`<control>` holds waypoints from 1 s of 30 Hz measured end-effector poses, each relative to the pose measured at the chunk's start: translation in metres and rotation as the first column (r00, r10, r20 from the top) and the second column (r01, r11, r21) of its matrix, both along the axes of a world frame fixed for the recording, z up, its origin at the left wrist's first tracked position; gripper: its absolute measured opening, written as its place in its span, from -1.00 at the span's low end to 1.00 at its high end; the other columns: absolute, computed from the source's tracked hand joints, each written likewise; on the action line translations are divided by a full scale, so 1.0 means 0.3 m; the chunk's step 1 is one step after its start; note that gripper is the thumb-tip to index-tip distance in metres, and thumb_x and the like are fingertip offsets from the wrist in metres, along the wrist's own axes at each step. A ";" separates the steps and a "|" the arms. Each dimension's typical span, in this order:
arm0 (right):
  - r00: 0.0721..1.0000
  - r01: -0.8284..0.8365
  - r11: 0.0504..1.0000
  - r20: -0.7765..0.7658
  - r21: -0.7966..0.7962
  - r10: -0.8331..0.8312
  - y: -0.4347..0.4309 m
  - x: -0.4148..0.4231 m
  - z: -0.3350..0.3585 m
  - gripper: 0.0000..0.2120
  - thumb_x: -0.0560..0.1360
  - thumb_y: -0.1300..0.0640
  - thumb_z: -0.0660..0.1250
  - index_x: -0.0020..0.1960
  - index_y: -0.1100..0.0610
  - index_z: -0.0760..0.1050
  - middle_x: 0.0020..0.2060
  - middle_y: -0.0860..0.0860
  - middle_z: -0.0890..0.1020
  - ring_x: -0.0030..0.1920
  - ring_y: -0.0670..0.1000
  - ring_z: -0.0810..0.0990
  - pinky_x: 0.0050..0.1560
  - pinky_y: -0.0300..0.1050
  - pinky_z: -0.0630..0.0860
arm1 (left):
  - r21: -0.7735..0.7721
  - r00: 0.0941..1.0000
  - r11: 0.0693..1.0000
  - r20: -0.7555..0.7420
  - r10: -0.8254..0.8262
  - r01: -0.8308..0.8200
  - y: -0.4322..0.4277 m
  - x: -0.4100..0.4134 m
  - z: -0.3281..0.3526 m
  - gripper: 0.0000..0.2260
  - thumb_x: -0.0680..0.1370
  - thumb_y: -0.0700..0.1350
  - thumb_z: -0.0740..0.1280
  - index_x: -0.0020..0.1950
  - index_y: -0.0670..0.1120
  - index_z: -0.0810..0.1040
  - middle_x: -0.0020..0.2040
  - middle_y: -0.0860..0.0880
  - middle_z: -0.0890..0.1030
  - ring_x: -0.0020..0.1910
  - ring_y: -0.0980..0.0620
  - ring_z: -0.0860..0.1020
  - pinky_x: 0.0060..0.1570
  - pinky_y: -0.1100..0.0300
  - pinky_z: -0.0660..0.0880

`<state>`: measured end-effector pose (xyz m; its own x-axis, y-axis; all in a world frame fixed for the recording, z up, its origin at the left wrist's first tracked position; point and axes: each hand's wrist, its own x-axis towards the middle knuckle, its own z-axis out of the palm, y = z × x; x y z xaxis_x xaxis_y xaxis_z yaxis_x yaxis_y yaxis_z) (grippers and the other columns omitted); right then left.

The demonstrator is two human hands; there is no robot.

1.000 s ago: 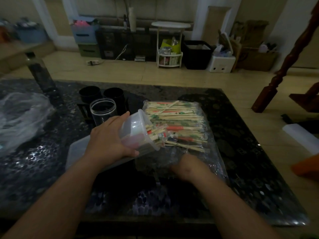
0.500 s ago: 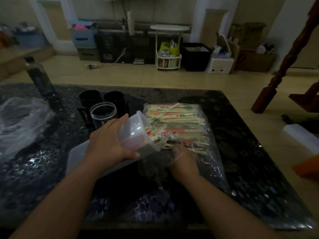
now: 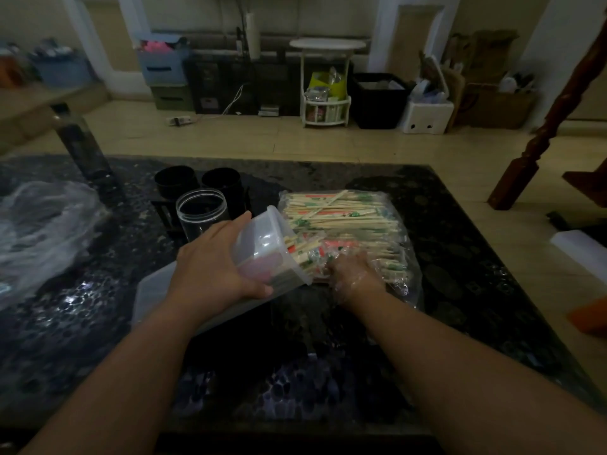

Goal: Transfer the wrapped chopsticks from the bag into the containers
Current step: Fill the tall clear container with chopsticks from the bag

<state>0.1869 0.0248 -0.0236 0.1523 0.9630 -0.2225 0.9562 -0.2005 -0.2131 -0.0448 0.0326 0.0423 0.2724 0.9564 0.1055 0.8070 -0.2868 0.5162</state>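
head view: your left hand [image 3: 213, 270] grips a barely filled container [image 3: 262, 238]; just beside it, your right hand [image 3: 354, 277], hold unclear, sits in the near-full bag [image 3: 407, 284]

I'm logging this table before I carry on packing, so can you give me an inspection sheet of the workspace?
Surface: dark speckled stone table, glossy.
Job's things: clear bag of wrapped chopsticks lying flat; translucent tub tilted toward it, chopsticks inside; clear jar and two black cups upright behind.
Clutter: crumpled plastic sheet at left; dark bottle; flat translucent lid lying left of the tub.
Hands: left hand grips the tub; right hand inside the bag, grip unclear.
Cables: white cable on the floor by the back cabinet.
Surroundings: white rack, black bin, wooden post.
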 end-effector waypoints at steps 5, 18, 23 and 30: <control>0.990 -0.016 0.999 -0.137 0.032 0.020 -0.013 0.006 0.010 -0.67 0.58 0.18 0.26 0.34 0.14 0.49 0.27 0.14 0.52 0.28 0.16 0.47 0.20 -0.11 0.38 | -0.002 1.000 1.000 -0.005 -0.010 0.010 -0.001 -0.003 -0.001 0.14 -0.02 0.28 0.46 0.54 0.19 0.16 0.46 0.08 0.32 0.41 0.03 0.31 0.35 -0.01 0.23; 0.995 0.005 0.995 -0.099 -0.096 -0.015 -0.028 -0.009 0.013 -0.71 0.57 0.10 0.29 0.28 0.09 0.53 0.18 0.16 0.60 0.15 0.17 0.58 0.15 -0.07 0.48 | 0.008 1.000 1.000 -0.010 -0.020 0.020 0.000 -0.005 -0.005 0.13 -0.01 0.29 0.46 0.54 0.19 0.16 0.45 0.07 0.34 0.40 0.03 0.32 0.34 -0.02 0.28; 0.996 0.073 0.995 -0.055 -0.063 -0.077 -0.052 -0.030 0.013 -0.65 0.52 0.00 0.31 0.28 0.05 0.49 0.19 0.12 0.59 0.16 0.16 0.57 0.13 -0.03 0.48 | 0.008 1.000 1.000 0.006 -0.017 0.017 -0.003 -0.011 -0.003 0.16 -0.06 0.35 0.41 0.54 0.18 0.17 0.44 0.07 0.35 0.40 0.03 0.32 0.35 -0.03 0.28; 0.993 -0.001 1.000 0.114 -0.014 0.003 -0.136 -0.042 0.045 -0.58 0.59 0.11 0.18 0.44 0.08 0.25 0.23 0.18 0.56 0.21 0.19 0.56 0.14 0.04 0.48 | 0.007 1.000 1.000 0.013 -0.026 0.026 -0.004 -0.014 0.000 0.14 -0.02 0.29 0.46 0.54 0.18 0.16 0.45 0.06 0.34 0.40 0.02 0.32 0.37 -0.05 0.27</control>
<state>0.1742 -0.0160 -0.0102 0.1755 0.9601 -0.2176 0.9746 -0.2007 -0.0997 -0.0491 0.0313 0.0424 0.2958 0.9482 0.1158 0.7925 -0.3113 0.5244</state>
